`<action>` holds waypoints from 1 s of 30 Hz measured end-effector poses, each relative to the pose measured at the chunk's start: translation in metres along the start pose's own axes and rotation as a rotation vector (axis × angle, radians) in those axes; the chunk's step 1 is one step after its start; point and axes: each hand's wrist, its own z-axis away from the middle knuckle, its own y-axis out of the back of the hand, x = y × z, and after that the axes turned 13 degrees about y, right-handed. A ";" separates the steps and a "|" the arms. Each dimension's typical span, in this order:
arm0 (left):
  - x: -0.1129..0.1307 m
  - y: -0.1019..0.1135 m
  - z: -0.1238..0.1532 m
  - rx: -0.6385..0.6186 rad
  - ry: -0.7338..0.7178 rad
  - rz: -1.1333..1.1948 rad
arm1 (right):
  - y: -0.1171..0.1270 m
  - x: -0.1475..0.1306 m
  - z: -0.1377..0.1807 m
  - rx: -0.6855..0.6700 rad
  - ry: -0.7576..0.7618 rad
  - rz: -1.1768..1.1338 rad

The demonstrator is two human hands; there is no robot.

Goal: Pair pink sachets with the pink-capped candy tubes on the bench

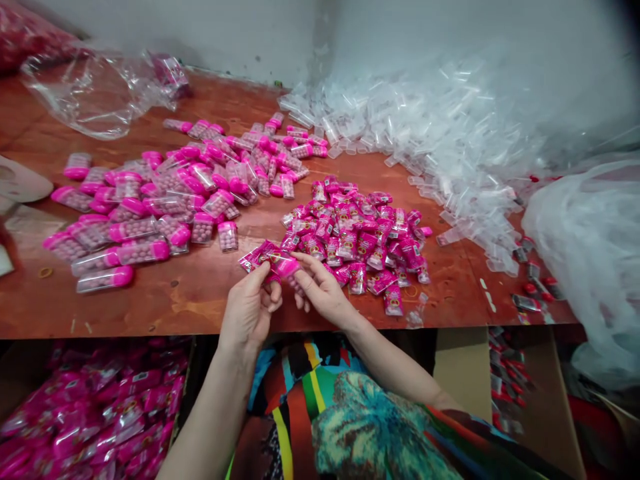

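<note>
My left hand [251, 300] pinches a flat printed pink wrapper [265, 257] near the table's front edge. Between the fingers of my right hand [320, 287] is a small clear candy tube with a pink cap [289, 267], its cap end against the wrapper's edge. Whether the cap is inside the wrapper's mouth I cannot tell. Just beyond my right hand lies a heap of small pink wrapped packets [357, 233]. To the left of my hands spreads a pile of pink-capped tubes filled with pale pink balls [170, 190].
Empty clear plastic tubes [430, 127] are heaped at the back right, beside a white plastic bag [590, 247]. A clear bag [105, 93] lies back left. Below the table edge are a box of pink packets [100, 407] and a cardboard box [543, 400] with red-capped items.
</note>
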 end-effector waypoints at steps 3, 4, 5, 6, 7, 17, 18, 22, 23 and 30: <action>-0.002 0.004 -0.003 0.033 0.001 0.012 | 0.006 -0.007 0.000 -0.014 -0.157 -0.213; -0.001 0.004 -0.003 0.039 0.010 0.022 | 0.008 -0.009 0.001 -0.008 -0.189 -0.251; -0.001 0.004 -0.003 0.042 0.021 0.033 | 0.010 -0.010 0.001 0.004 -0.204 -0.268; 0.000 0.003 -0.003 0.046 0.032 0.045 | 0.012 -0.010 0.002 0.025 -0.197 -0.262; 0.001 0.002 -0.002 0.050 0.042 0.059 | 0.013 -0.010 0.003 0.053 -0.169 -0.233; 0.002 -0.020 0.008 0.142 0.105 0.119 | 0.005 0.006 0.016 0.116 0.362 0.598; 0.002 -0.019 0.007 0.138 0.105 0.122 | 0.004 0.009 0.017 0.117 0.385 0.629; -0.001 -0.013 0.003 0.115 0.099 0.123 | 0.002 0.016 0.022 0.124 0.416 0.668; -0.003 -0.011 0.002 0.110 0.096 0.124 | 0.001 0.017 0.023 0.123 0.408 0.673; -0.016 -0.005 -0.004 0.019 0.038 0.102 | -0.005 0.024 0.029 0.086 0.396 0.608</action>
